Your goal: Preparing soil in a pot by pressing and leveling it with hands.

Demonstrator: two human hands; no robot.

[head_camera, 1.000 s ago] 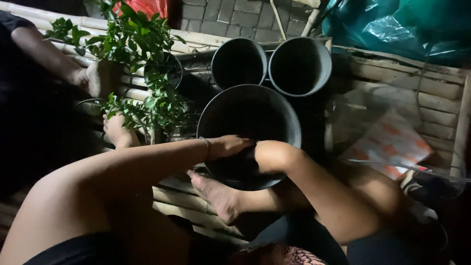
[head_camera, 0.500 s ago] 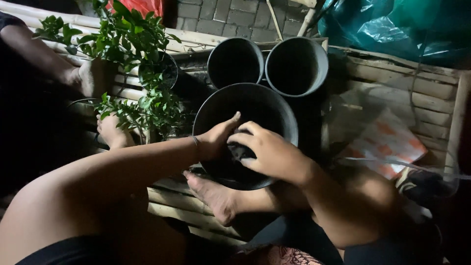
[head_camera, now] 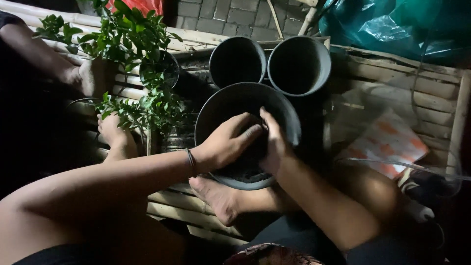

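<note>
A large black pot (head_camera: 290,119) stands on the bamboo slats between my legs, with dark soil (head_camera: 244,172) in its bottom. Both hands are inside it. My left hand (head_camera: 226,143), a thin band on its wrist, curls over a dark clump of soil. My right hand (head_camera: 274,140) presses against the same clump from the right, fingers pointing up and away. The clump itself is mostly hidden between the hands. My bare foot (head_camera: 216,196) rests against the pot's near rim.
Two empty black pots (head_camera: 238,61) (head_camera: 299,64) stand behind the big one. Leafy green plants (head_camera: 142,105) in a small pot sit to the left, where another person's hands (head_camera: 113,130) work. An orange-and-white bag (head_camera: 387,140) lies right; green plastic sheeting (head_camera: 392,24) lies beyond.
My hands rose from the pot's bottom with a dark clump and now press together higher in the pot. My right hand turned its fingers upward.
</note>
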